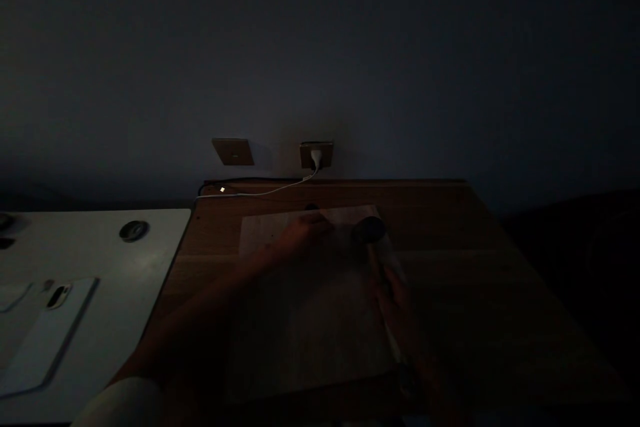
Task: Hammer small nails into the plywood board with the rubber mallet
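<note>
The picture is very dark. A pale flat sheet or thin board [315,320] lies on the wooden table [465,280]. Near its far edge rests my left hand [303,232], fingers stretched out to the right over the surface; anything under them is hidden. My right hand [397,307] is wrapped round the handle of a mallet [370,230] at the sheet's right side. The mallet's dark, rounded head is over the far right corner, a short way right of my left fingers. Whether the head touches the sheet I cannot tell.
On the left stands a white table [150,267] with a phone-like slab [55,333] and a dark ring [133,231]. A white cable [260,194] runs along the back to a wall socket [325,155]. A small dark round thing [311,206] shows behind the sheet.
</note>
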### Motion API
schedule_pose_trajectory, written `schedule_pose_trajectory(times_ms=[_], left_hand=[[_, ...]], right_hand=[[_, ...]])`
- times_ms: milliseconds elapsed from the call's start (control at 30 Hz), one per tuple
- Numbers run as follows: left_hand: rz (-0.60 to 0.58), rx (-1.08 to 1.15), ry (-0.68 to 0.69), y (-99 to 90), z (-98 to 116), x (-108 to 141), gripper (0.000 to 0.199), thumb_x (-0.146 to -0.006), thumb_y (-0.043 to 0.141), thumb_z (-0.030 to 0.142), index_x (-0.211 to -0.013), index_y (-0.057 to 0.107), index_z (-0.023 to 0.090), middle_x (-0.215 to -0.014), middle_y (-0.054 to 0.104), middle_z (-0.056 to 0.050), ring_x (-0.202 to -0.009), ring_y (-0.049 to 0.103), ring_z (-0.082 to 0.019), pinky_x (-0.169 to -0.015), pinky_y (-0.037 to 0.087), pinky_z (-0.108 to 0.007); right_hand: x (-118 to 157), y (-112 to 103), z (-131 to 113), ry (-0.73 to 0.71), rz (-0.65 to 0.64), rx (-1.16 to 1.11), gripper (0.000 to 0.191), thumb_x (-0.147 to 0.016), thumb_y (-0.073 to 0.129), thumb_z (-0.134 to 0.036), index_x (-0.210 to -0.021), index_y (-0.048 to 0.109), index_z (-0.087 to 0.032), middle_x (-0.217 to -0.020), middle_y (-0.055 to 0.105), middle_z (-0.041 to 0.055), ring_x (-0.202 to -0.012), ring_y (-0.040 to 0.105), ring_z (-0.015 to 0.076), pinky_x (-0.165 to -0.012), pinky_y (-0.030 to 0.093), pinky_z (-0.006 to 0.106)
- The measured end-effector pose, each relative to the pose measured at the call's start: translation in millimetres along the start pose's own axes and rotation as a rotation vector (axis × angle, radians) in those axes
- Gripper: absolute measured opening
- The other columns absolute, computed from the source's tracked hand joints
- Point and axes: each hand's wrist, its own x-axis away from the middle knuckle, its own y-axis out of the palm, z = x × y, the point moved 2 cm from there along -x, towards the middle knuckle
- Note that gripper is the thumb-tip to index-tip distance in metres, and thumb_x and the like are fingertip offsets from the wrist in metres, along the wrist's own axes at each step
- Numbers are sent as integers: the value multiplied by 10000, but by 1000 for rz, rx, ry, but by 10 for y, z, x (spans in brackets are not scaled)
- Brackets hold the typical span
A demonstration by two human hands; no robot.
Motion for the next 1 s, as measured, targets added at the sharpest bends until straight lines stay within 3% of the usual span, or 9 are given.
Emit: schedule_pose_trajectory(times_ms=[233, 467, 633, 800, 1000], left_hand=[[5, 35, -80, 154, -217, -171, 265, -956, 540, 105, -1097, 757, 160, -1088, 746, -109, -978, 705, -208, -912, 561, -343], [53, 106, -5, 214, -239, -121, 228, -958, 556, 127, -1055, 759, 162, -1070, 739, -105, -961, 699, -189, -896, 555, -312], [96, 151, -38, 245, -274, -115, 210, -929, 579, 102, -1031, 755, 156, -1039, 748, -93, -970, 696, -190, -899, 548, -314], [80, 66, -36, 270, -265, -113, 216, -969, 565, 168, -1072, 755, 166, -1056, 738, -111, -985, 683, -209, -911, 542, -349], [54, 4, -94, 245, -262, -141, 197, -933, 606, 157, -1064, 751, 180, -1046, 756, -96, -1024, 653, -238, -962, 494, -392]], right_hand=[[84, -2, -60, 79, -51, 31, 802, -886, 456, -691, -1478, 483, -150, -757, 686, 17, -634, 658, 230, -568, 499, 319], [77, 15, -16, 58, -39, 41, 703, -906, 475, -645, -1432, 536, -183, -733, 695, 9, -599, 642, 212, -565, 478, 302], [92, 27, -29, 20, -27, 68, 713, -919, 461, -653, -1429, 543, -162, -718, 678, 4, -648, 663, 221, -580, 496, 300], [100, 31, 2, -16, 44, 75, 644, -891, 512, -648, -1360, 620, -220, -767, 716, 17, -636, 667, 205, -558, 498, 282], [107, 37, -34, -29, 7, 74, 643, -912, 457, -655, -1363, 616, -225, -772, 709, 21, -639, 668, 210, -552, 501, 288]])
